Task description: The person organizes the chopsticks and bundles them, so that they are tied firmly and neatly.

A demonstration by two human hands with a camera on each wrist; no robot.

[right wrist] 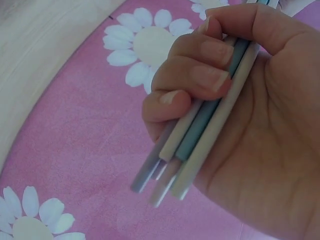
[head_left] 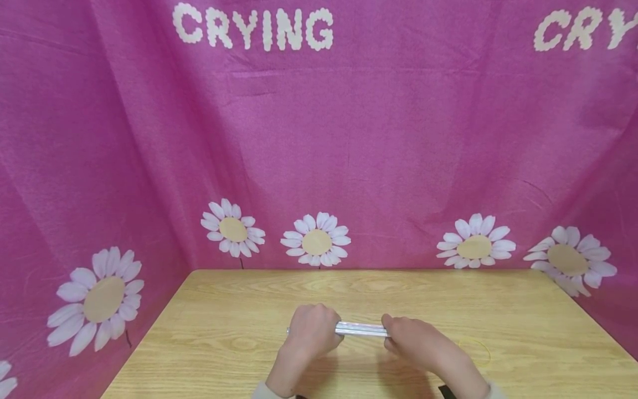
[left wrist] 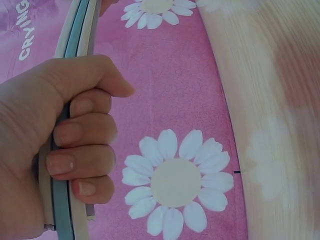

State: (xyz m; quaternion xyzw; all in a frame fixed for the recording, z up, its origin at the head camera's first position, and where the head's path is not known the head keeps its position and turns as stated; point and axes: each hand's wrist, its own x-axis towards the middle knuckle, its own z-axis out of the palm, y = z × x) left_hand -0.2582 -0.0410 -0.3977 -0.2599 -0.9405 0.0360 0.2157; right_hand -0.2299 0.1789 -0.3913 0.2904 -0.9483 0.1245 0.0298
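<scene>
A bundle of several thin, straight sticks (head_left: 361, 329) in pale pastel colours is held level over the table, one end in each hand. My left hand (head_left: 313, 332) grips the left end, its fingers curled round it. In the left wrist view a blue-green stick (left wrist: 61, 200) shows among cream and greyish ones. Curled round the other end is my right hand (head_left: 415, 341). The uneven tips of the sticks (right wrist: 185, 192) poke out below its little finger in the right wrist view. Only the middle stretch between the two fists is uncovered in the head view.
The wooden table (head_left: 239, 302) lies under both hands. A thin yellow loop (head_left: 489, 354), like a rubber band, rests on it beside the right wrist. Behind and along the sides hangs a pink cloth (head_left: 349, 149) printed with daisies and letters.
</scene>
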